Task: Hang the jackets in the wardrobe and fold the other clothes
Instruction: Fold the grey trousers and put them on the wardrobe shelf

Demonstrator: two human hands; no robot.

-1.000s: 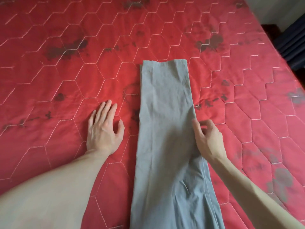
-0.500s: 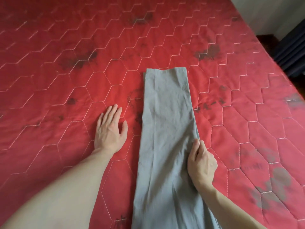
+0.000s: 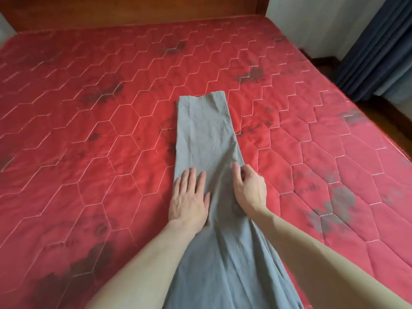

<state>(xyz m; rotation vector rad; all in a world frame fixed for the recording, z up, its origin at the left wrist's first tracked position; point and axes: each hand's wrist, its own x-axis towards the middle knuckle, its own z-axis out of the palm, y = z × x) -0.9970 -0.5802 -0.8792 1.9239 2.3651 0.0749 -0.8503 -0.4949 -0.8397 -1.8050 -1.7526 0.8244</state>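
One pair of grey trousers (image 3: 207,139), folded lengthwise into a long strip, lies near the middle of the mattress, running from the near edge toward the far side. Two bare hands: left hand (image 3: 189,198) flat, fingers straight, pressing the strip's left side; right hand (image 3: 250,188) with fingers curled, pinching its right edge. One red quilted mattress (image 3: 89,130) with dark blotches. Wooden headboard (image 3: 133,10) far; blue curtains (image 3: 379,47) right.

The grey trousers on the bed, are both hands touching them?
Yes: the left hand lies flat on the grey trousers, and the right hand pinches their right edge, on the red mattress.
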